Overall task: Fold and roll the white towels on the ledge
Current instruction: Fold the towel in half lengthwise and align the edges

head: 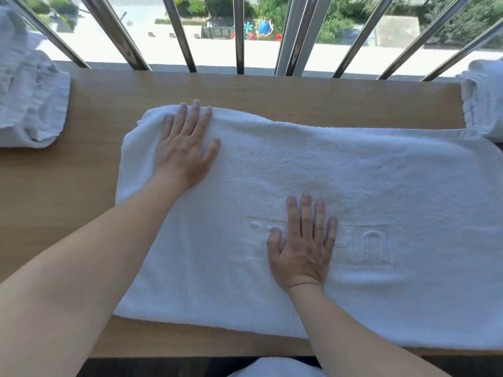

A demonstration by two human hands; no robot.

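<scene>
A person stands at a pale wooden ledge [89, 110] set against a window with slanted metal bars [239, 36]. A white towel [381, 180] lies spread flat across the ledge, reaching from just left of the left hand's fingers out past the right edge of the view.

The left hand [185, 148] rests palm down near the towel's far left corner. Its fingers [194, 115] are stretched out flat and close together, the fingertips touching the towel's far edge, where the cloth rises in a soft rounded fold. The hand grips nothing; it only presses on the cloth.

The right hand [302, 246] lies palm down nearer the person, on the middle of the towel. Its fingers [306, 213] are spread a little and laid flat, holding nothing. They cover part of a raised woven emblem [362, 246] in the towel, whose letters show just right of the little finger and cannot be read.

Well left of the left hand's fingers sits a crumpled heap of white towels [30, 104]. Far right of the right hand's fingers, at the ledge's end, sits a second white towel bundle [484, 99], touching the spread towel's far right corner.
</scene>
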